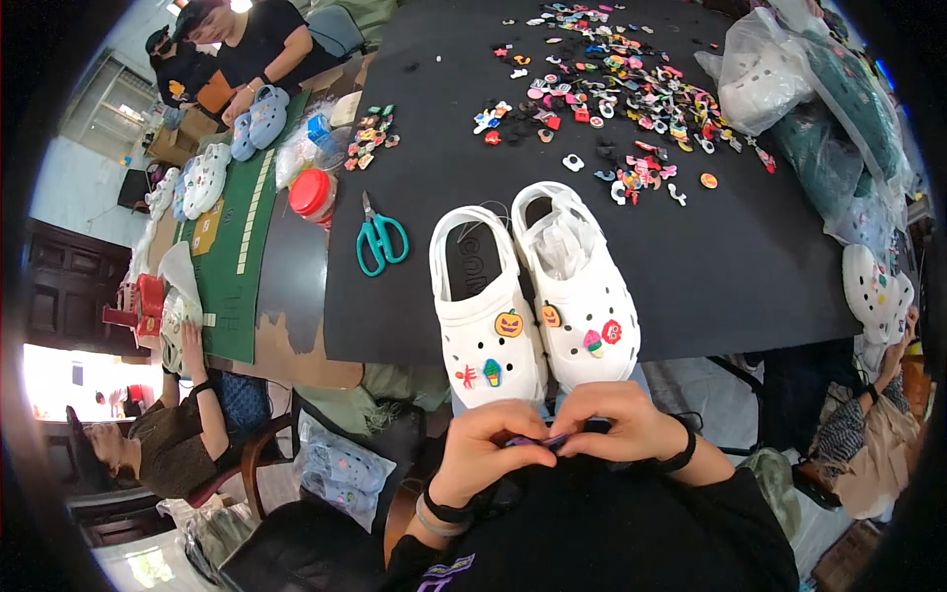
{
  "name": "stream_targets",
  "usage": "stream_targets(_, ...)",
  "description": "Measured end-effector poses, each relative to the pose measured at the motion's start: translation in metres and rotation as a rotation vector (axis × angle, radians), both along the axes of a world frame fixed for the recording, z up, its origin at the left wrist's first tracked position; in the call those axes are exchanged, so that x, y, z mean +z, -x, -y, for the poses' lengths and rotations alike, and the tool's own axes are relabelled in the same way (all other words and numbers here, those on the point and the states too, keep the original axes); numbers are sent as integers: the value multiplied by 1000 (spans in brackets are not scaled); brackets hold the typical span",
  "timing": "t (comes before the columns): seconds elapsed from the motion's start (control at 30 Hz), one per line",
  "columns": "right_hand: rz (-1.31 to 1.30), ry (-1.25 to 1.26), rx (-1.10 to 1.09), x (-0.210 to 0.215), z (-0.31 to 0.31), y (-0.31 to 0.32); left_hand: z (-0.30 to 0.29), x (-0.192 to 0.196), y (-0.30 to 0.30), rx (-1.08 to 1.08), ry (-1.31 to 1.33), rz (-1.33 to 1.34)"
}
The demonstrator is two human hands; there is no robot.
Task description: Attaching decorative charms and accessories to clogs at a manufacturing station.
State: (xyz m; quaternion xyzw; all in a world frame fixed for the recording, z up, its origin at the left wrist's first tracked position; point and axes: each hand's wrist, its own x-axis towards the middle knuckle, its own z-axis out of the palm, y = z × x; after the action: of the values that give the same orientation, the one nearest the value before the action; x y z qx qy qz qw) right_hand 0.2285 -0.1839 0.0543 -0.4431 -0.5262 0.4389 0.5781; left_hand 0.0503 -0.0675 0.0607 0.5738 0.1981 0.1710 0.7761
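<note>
A pair of white clogs sits at the near edge of a black table mat [750,266]. The left clog [485,306] carries a pumpkin charm, a red charm and an ice-cream charm. The right clog [582,296] has clear plastic stuffing inside and three charms on its toe. Just below the clogs, against my body, my left hand [488,449] and my right hand [617,419] pinch together on a small purple charm [541,441], mostly hidden by my fingers.
Green-handled scissors [380,242] lie left of the clogs. A spread of several colourful charms [621,89] covers the far mat. Bagged clogs [760,79] are at the far right. A red-lidded jar [314,194] stands left. Other people sit around the table with more clogs [258,120].
</note>
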Motion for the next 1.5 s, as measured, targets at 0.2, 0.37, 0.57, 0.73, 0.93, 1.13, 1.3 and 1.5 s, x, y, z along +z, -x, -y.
stream_targets(0.2, -264, 24, -356, -15, 9, -20, -36, -13, 17, 507, -91, 81)
stream_targets(0.37, -269, 150, -414, -27, 5, -31, -59, -32, 16, 574, -5, 39)
stream_targets(0.57, -189, 120, -437, -33, 3, -29, -70, -51, 18, 581, 22, 18)
stream_targets(0.73, -187, 129, -446, -35, 4, -30, -77, -50, 14, 495, 59, -6)
stream_targets(0.93, -208, 112, -443, -37, 3, -29, -88, -41, 14, 367, -1, -78)
stream_targets(1.13, -197, 91, -444, -39, 3, -30, -104, -14, 10, 161, -258, -267)
stream_targets(1.3, -166, 98, -449, -39, 2, -30, -126, 4, -5, 40, -460, -381)
stream_targets(1.5, -178, 75, -452, -41, 2, -30, -158, 34, -36, -509, -1371, -246)
